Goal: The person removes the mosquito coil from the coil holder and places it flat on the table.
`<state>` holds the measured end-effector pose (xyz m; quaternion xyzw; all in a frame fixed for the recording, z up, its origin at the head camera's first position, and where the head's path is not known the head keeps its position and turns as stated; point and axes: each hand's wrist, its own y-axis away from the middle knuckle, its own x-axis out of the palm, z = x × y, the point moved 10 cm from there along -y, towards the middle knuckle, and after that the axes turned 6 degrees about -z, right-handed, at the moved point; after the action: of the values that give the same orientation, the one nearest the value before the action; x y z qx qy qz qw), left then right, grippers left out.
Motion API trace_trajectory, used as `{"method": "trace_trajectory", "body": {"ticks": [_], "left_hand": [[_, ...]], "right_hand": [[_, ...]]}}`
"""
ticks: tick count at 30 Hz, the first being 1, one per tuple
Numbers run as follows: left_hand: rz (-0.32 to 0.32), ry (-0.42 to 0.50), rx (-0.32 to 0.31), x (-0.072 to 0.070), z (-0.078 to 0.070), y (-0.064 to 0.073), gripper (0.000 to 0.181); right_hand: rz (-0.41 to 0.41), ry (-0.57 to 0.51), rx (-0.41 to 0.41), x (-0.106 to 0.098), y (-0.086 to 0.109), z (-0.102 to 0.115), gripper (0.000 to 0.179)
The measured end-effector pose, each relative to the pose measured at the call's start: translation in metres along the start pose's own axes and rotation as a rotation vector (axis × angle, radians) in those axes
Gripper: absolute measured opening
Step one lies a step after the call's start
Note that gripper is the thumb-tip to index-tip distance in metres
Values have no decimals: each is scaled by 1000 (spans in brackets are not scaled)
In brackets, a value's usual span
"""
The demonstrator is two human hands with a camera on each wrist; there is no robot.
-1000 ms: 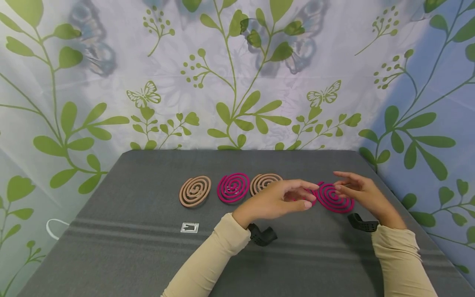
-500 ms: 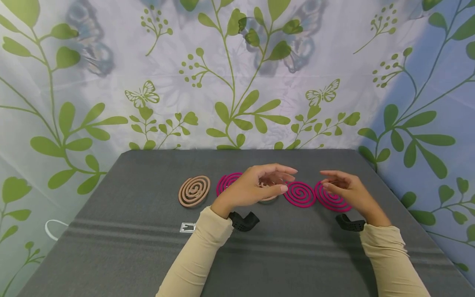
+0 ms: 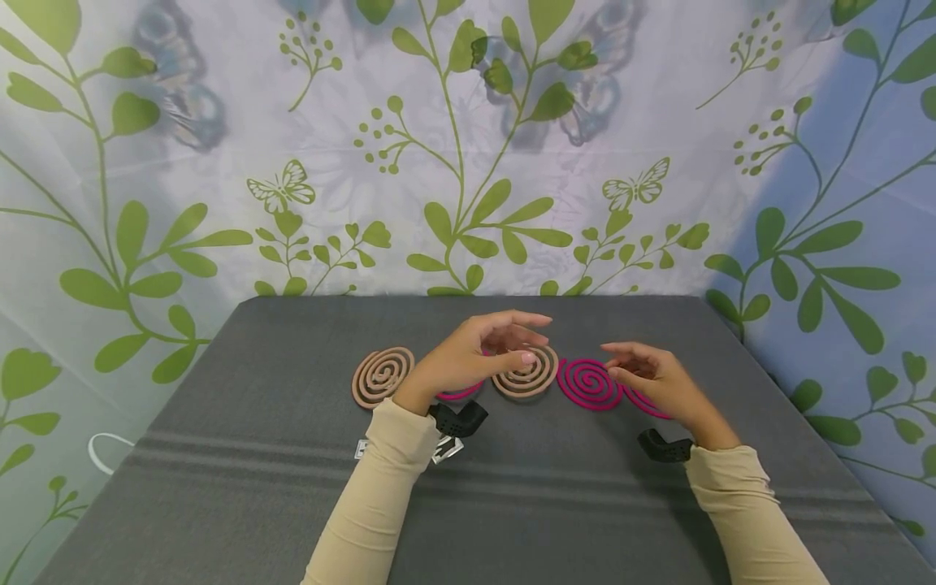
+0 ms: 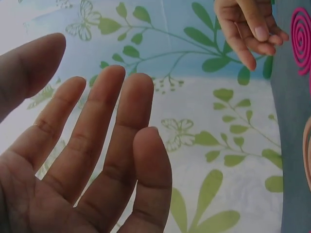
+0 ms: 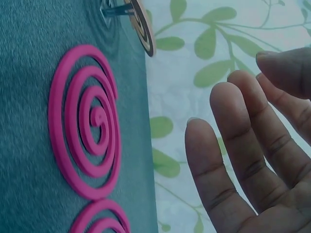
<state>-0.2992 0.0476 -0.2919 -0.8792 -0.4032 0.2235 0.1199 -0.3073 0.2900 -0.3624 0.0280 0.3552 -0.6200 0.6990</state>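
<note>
My left hand (image 3: 475,353), empty and with fingers loosely extended, hovers between a partly hidden magenta mosquito coil (image 3: 461,395) and a tan mosquito coil (image 3: 522,395). My right hand (image 3: 653,378) hangs in the air, also holding nothing. Below it lies a magenta coil (image 3: 589,383), and another magenta coil (image 3: 647,404) is half covered by the hand. At the row's left end sits a second tan coil (image 3: 383,378). The right wrist view has relaxed fingers (image 5: 231,111) beside a magenta coil (image 5: 57,116); beyond it a tan coil (image 5: 142,26) is raised on a metal stand (image 5: 116,10).
A flat metal coil stand (image 3: 448,448) lies close to the left wrist, and another metal piece (image 3: 361,448) shows past the sleeve. The grey tabletop (image 3: 556,520) meets a leaf-patterned cloth (image 3: 409,203) at the back. A white loop (image 3: 98,455) hangs off the left edge.
Both hands have drifted left through the air. The middle tan coil and its magenta neighbour are uncovered; the left magenta coil is now mostly hidden. A metal stand appears beside the left wrist.
</note>
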Motion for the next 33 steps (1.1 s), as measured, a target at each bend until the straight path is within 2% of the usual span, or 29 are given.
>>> {"method": "trace_trajectory", "body": {"ticks": [7,15,21,26,33], "left_hand": [[-12,4,-49,-12,17,0,49],[-1,4,-130,-22,47,3,51],[10,11,-232,-28,75,8,54],[27,-36,-330,-32,92,12,54],[63,-63,-429,-31,110,18,53]], "right_hand": [[37,-6,10,16,-5,2,36],[108,-46,126,37,-13,-8,45],[175,-106,254,58,-22,-24,60],[212,-137,329,73,-29,-32,69],[191,-191,382,89,-34,-41,71]]}}
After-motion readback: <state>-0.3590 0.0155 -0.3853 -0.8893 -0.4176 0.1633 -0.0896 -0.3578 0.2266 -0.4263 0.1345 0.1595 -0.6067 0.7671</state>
